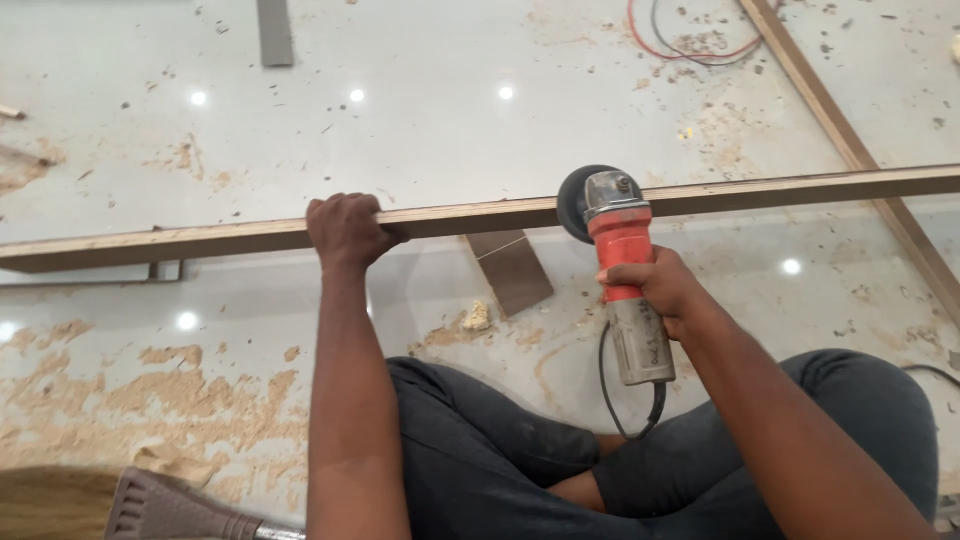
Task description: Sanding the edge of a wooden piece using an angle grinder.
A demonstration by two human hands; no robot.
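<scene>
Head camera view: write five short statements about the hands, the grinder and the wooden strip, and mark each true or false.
1. The left hand grips the long wooden strip from above. True.
2. The right hand holds a blue drill. False: it holds a red and grey angle grinder.
3. The grinder's dark disc is at the edge of the strip. True.
4. The floor is carpeted. False: it is a glossy pale surface strewn with sawdust.
5. The grinder has no cord. False: a black cable loops from its rear end over the person's lap.
</scene>
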